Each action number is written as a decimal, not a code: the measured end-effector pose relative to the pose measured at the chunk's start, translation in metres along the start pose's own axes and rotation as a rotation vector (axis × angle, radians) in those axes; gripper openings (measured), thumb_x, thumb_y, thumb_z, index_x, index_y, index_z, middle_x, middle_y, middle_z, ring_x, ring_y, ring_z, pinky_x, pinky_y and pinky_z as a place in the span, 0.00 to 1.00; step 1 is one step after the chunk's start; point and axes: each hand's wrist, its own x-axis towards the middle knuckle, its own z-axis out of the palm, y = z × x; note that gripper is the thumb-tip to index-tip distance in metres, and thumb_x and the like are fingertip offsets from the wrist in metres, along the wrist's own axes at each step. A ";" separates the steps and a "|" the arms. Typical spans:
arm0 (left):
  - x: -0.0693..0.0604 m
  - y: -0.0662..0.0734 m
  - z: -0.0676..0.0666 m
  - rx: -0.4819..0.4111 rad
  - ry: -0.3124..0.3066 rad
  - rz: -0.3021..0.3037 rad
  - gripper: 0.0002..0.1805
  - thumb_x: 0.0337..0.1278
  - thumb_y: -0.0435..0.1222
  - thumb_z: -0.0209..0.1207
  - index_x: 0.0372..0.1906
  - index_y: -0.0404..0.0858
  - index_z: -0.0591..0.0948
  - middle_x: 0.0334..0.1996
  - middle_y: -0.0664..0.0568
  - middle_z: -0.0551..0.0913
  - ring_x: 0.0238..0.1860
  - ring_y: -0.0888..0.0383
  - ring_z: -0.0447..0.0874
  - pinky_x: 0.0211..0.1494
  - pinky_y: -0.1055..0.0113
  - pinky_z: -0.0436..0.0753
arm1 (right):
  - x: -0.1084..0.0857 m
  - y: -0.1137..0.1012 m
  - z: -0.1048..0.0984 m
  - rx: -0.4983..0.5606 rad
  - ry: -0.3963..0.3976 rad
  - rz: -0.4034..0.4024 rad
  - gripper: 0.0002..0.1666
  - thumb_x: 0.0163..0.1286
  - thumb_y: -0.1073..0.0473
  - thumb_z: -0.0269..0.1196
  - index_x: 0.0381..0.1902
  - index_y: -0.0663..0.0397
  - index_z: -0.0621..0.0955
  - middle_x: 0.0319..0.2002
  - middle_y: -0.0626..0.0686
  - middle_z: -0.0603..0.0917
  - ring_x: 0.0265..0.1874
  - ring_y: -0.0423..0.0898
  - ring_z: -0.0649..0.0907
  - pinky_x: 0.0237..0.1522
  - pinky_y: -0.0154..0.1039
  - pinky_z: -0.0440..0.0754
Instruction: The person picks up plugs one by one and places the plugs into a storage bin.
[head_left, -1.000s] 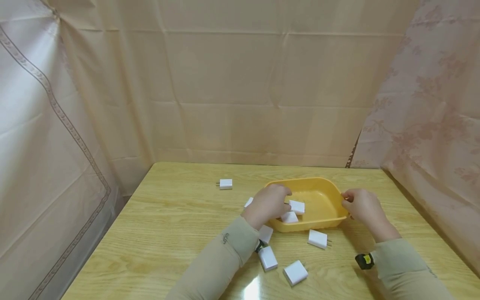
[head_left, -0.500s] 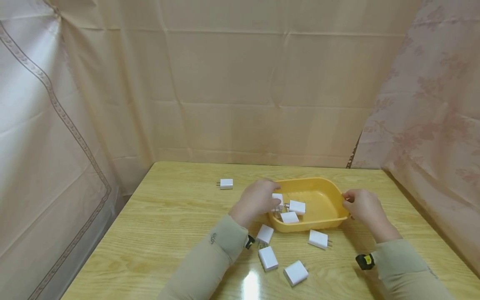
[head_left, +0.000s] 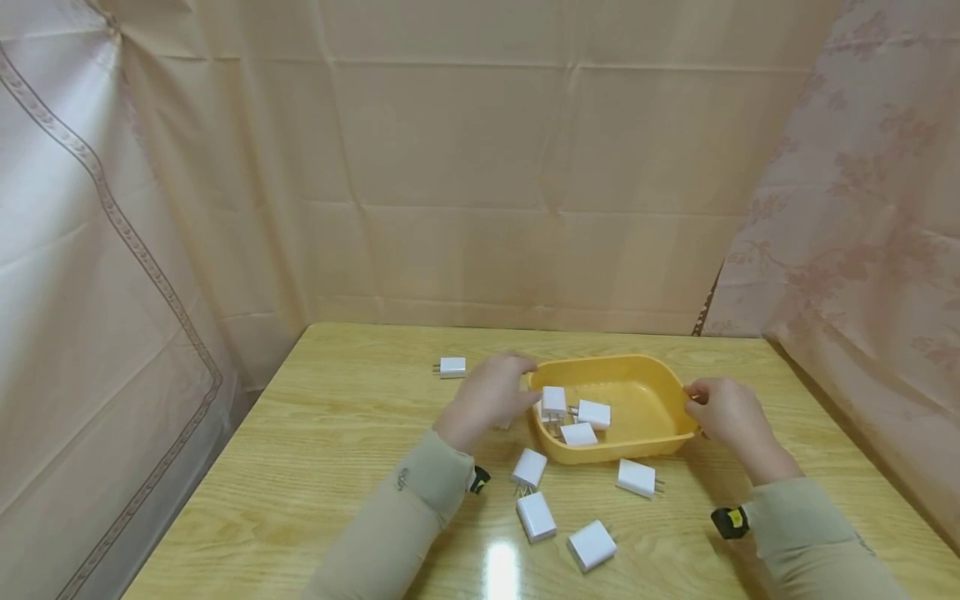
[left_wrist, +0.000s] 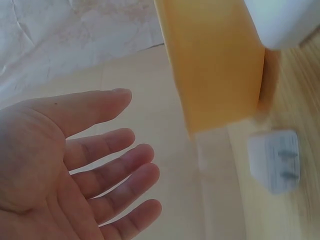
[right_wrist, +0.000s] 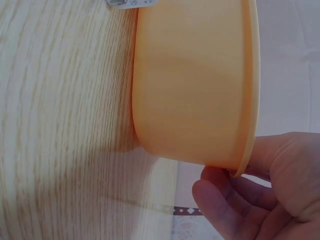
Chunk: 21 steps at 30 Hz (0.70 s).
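A yellow plastic basket (head_left: 652,450) stands at the table's right, with several white charger plugs inside, including one charger (head_left: 553,402) at its left end. My right hand (head_left: 726,417) pinches the basket's right rim; in the right wrist view the thumb is over the rim (right_wrist: 254,90) and fingers lie below it. My left hand (head_left: 486,398) is just outside the left rim, holding nothing. The left wrist view shows its fingers (left_wrist: 120,165) apart and loosely extended. A charger (left_wrist: 275,161) lies on the table nearby, mostly hidden by that hand in the head view.
More chargers lie on the wooden table (head_left: 337,467): one charger (head_left: 452,367) at the back, a pair (head_left: 536,517) before the basket, another (head_left: 636,478) by its front wall and one (head_left: 592,546) nearer me. Cloth curtains (head_left: 465,167) hang behind and beside the table.
My left hand has let go of a charger inside the basket's left end and moved out to the left, over the rim. The right hand and the basket have stayed put.
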 end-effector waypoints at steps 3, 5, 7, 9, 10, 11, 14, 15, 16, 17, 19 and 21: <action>-0.003 -0.006 -0.004 -0.022 0.012 -0.012 0.25 0.64 0.44 0.67 0.64 0.41 0.81 0.64 0.49 0.80 0.65 0.49 0.76 0.66 0.52 0.76 | 0.000 0.000 0.000 -0.001 -0.002 -0.001 0.21 0.71 0.66 0.60 0.57 0.77 0.78 0.45 0.71 0.84 0.26 0.50 0.84 0.26 0.41 0.85; -0.004 -0.009 -0.006 -0.024 0.023 -0.011 0.25 0.64 0.44 0.67 0.63 0.41 0.82 0.63 0.48 0.80 0.65 0.48 0.77 0.65 0.52 0.76 | 0.000 0.000 0.000 -0.002 -0.005 -0.001 0.21 0.71 0.66 0.60 0.57 0.77 0.78 0.45 0.71 0.84 0.26 0.50 0.84 0.26 0.41 0.85; -0.004 -0.013 -0.008 -0.011 0.033 -0.010 0.25 0.64 0.45 0.66 0.63 0.40 0.82 0.62 0.48 0.81 0.64 0.49 0.77 0.65 0.52 0.76 | 0.000 0.000 0.000 -0.004 -0.007 0.000 0.21 0.71 0.67 0.60 0.57 0.77 0.78 0.45 0.71 0.84 0.26 0.50 0.84 0.26 0.41 0.85; -0.005 -0.015 -0.009 -0.006 0.041 -0.004 0.25 0.64 0.45 0.66 0.63 0.40 0.82 0.62 0.48 0.81 0.64 0.48 0.77 0.65 0.53 0.76 | 0.000 0.000 0.000 -0.006 -0.007 0.000 0.21 0.71 0.67 0.60 0.57 0.77 0.78 0.45 0.71 0.84 0.26 0.50 0.84 0.26 0.41 0.85; -0.005 -0.016 -0.009 -0.003 0.042 -0.001 0.25 0.64 0.45 0.66 0.63 0.40 0.82 0.61 0.47 0.81 0.64 0.49 0.77 0.65 0.53 0.76 | 0.000 0.000 -0.001 -0.005 -0.008 0.001 0.21 0.71 0.67 0.60 0.57 0.77 0.78 0.45 0.71 0.84 0.26 0.50 0.84 0.26 0.41 0.85; -0.005 -0.017 -0.009 -0.003 0.043 -0.001 0.25 0.64 0.45 0.66 0.63 0.40 0.82 0.61 0.47 0.81 0.63 0.49 0.77 0.65 0.53 0.76 | 0.000 0.001 -0.001 -0.005 -0.007 0.002 0.21 0.71 0.67 0.60 0.57 0.77 0.78 0.45 0.71 0.84 0.26 0.49 0.84 0.26 0.41 0.85; -0.005 -0.018 -0.010 -0.002 0.043 -0.004 0.25 0.64 0.46 0.66 0.62 0.40 0.82 0.61 0.47 0.81 0.63 0.48 0.77 0.65 0.53 0.76 | 0.000 0.000 -0.001 -0.007 -0.007 0.001 0.21 0.71 0.66 0.60 0.57 0.77 0.78 0.45 0.71 0.84 0.26 0.49 0.84 0.26 0.41 0.85; -0.005 -0.018 -0.010 -0.001 0.042 -0.005 0.25 0.64 0.46 0.66 0.62 0.40 0.83 0.61 0.47 0.81 0.63 0.48 0.77 0.66 0.52 0.76 | 0.000 0.000 -0.001 -0.007 -0.008 0.001 0.21 0.71 0.66 0.60 0.57 0.77 0.78 0.45 0.71 0.84 0.26 0.49 0.84 0.26 0.41 0.85; -0.005 -0.018 -0.009 0.000 0.041 -0.006 0.25 0.64 0.46 0.66 0.62 0.40 0.82 0.61 0.47 0.81 0.64 0.48 0.77 0.66 0.52 0.75 | 0.001 0.000 -0.001 -0.007 -0.008 0.001 0.21 0.71 0.66 0.60 0.57 0.77 0.78 0.44 0.71 0.84 0.26 0.48 0.84 0.26 0.41 0.85; -0.005 -0.018 -0.009 -0.001 0.041 -0.008 0.25 0.64 0.46 0.66 0.62 0.40 0.82 0.61 0.47 0.81 0.64 0.48 0.77 0.66 0.52 0.75 | 0.001 0.000 -0.001 -0.008 -0.009 0.001 0.21 0.71 0.66 0.60 0.57 0.77 0.78 0.44 0.71 0.84 0.26 0.48 0.83 0.26 0.41 0.86; -0.006 -0.018 -0.009 0.000 0.042 -0.008 0.24 0.64 0.46 0.66 0.62 0.40 0.83 0.61 0.47 0.81 0.65 0.48 0.76 0.67 0.52 0.75 | 0.001 0.000 -0.001 -0.009 -0.010 0.001 0.21 0.71 0.66 0.60 0.57 0.77 0.78 0.44 0.71 0.84 0.26 0.48 0.83 0.27 0.41 0.86; -0.006 -0.019 -0.008 -0.004 0.045 -0.006 0.24 0.64 0.46 0.67 0.61 0.40 0.83 0.61 0.47 0.82 0.64 0.47 0.77 0.66 0.52 0.75 | 0.001 0.000 -0.001 -0.008 -0.012 0.006 0.21 0.71 0.66 0.60 0.57 0.77 0.78 0.44 0.71 0.84 0.26 0.48 0.83 0.27 0.41 0.86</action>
